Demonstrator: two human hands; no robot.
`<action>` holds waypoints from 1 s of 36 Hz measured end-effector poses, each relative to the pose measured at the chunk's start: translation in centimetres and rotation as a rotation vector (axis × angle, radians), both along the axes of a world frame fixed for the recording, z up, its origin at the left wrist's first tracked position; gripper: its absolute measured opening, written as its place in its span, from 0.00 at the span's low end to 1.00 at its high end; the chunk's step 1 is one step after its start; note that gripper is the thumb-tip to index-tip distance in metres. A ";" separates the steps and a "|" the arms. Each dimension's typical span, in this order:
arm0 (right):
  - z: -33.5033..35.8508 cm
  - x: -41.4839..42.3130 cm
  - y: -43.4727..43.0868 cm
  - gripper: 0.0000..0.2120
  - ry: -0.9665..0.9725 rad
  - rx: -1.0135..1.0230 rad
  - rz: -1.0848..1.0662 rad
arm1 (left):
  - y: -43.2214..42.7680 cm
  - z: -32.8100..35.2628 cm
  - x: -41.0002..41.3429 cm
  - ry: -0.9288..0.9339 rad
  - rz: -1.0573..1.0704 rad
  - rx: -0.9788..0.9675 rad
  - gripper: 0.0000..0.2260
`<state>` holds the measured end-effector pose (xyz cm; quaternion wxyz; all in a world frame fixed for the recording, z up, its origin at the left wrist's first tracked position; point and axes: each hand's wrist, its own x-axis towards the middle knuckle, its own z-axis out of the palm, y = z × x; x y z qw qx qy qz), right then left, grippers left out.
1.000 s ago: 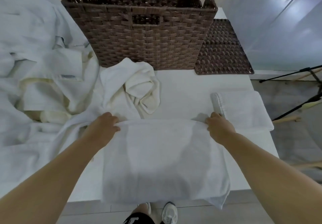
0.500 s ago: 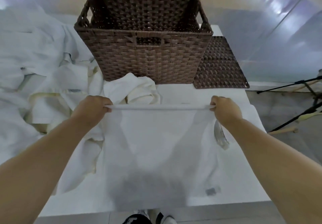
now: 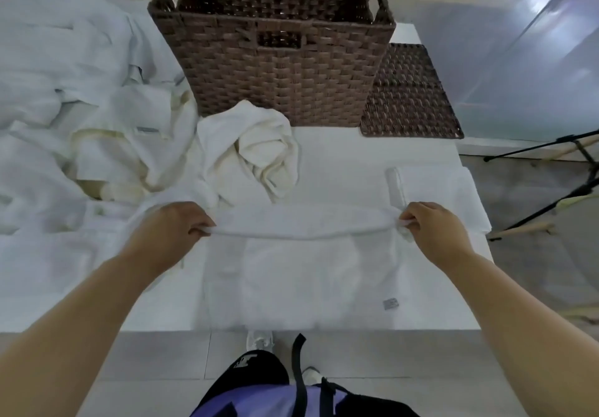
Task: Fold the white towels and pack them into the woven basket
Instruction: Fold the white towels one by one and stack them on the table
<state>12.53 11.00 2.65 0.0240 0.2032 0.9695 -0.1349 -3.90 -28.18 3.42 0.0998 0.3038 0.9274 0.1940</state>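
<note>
I hold the towel [image 3: 301, 274] by its far edge, one end in each hand. The edge stretches into a straight band between them, and the rest lies flat on the surface [image 3: 340, 154] toward me. I judge this to be a fold in progress: with the edge pulled taut, the layer can be laid over squarely and without creases.

The left hand [image 3: 181, 225] has its fingers curled under, pinching the left end of that edge. The right hand [image 3: 431, 228] is clamped the same way on the right end, with a small bunch of fabric showing at its fingertips. The hands are well apart, with the towel's full width between them, and neither touches anything else. A small grey label [image 3: 390, 303] shows near the towel's near right corner.

The layout suits the job. The woven basket [image 3: 275, 69] stands directly ahead at the far side of the surface, open at the top for packing. I cannot tell whether anything lies at its bottom. A folded towel [image 3: 437, 196] lies just beyond my right hand, probably staged to go in. A crumpled cream towel [image 3: 256, 154] sits against the basket's front. A loose heap of white towels [image 3: 64, 108] covers the left side, waiting its turn. A flat woven lid [image 3: 408, 92] lies beside the basket on the right.
</note>
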 end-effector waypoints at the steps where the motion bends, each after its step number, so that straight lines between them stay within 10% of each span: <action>1: -0.1 0.7 -0.2 0.07 0.007 0.001 0.009 | -0.2 -0.2 1.0 -0.009 0.016 -0.002 0.05; 23: -1.0 5.7 -0.5 0.08 -0.049 -0.136 0.063 | -0.9 -2.2 9.4 -0.009 0.131 -0.011 0.03; 36: -2.8 7.4 -2.0 0.16 -0.606 -0.153 0.085 | -0.8 -4.6 10.7 -0.384 -0.003 -0.337 0.09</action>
